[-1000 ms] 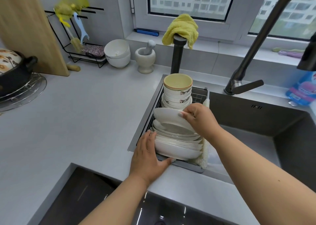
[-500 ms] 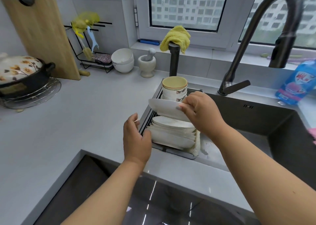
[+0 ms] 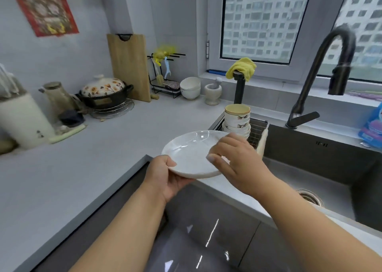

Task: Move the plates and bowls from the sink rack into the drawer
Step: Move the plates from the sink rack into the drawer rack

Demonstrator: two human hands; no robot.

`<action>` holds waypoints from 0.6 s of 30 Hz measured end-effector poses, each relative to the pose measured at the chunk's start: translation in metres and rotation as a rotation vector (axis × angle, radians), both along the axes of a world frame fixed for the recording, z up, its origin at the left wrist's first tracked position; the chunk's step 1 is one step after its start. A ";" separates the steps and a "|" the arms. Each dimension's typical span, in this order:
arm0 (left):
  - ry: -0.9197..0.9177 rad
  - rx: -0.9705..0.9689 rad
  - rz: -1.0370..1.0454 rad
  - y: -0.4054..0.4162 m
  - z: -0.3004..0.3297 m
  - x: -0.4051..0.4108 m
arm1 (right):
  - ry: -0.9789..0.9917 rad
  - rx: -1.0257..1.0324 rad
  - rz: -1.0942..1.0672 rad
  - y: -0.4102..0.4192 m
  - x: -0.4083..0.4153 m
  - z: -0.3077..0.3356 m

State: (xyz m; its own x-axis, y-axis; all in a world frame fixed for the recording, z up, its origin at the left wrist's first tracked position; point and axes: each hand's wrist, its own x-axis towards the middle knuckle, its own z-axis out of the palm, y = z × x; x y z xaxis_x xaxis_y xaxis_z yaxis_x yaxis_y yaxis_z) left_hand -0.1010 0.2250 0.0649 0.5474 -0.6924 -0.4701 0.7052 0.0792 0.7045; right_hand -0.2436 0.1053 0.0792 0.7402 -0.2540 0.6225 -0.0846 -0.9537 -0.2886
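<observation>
Head view: no writing can be read; the red wall poster (image 3: 44,7) and the blue packet (image 3: 372,127) at the right edge are too blurred. A shallow, round, glossy white plate (image 3: 190,154) is held level above the grey counter's (image 3: 82,168) front edge, just left of the sink (image 3: 310,168). The left hand (image 3: 167,178) is closed on its near left rim, thumb on top and fingers beneath. The right hand (image 3: 235,162) lies over the right rim, fingers loosely spread; whether it actually grips cannot be told. Behind them, a stack of ceramic bowls (image 3: 237,120) with small printed motifs stands in the wire sink rack (image 3: 258,131). A matte black arched faucet (image 3: 322,75) rises beyond the sink.
</observation>
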 end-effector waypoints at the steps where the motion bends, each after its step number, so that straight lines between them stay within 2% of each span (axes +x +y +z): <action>1: -0.017 0.028 0.055 0.016 0.000 0.000 | -0.029 0.033 -0.035 0.008 0.003 0.000; 5: -0.086 0.118 0.239 0.084 0.005 -0.002 | -0.091 0.091 -0.171 0.040 0.029 -0.006; 9: -0.100 0.128 0.418 0.146 0.003 -0.001 | 0.057 0.394 -0.161 0.084 0.056 -0.013; 13: -0.039 0.134 0.576 0.207 -0.008 0.002 | 0.239 0.843 -0.009 0.131 0.081 -0.012; 15: -0.001 0.126 0.635 0.238 -0.015 0.003 | 0.361 1.109 0.155 0.157 0.094 -0.015; 18: 0.066 0.115 0.706 0.285 -0.030 0.003 | 0.443 1.538 0.368 0.204 0.106 -0.018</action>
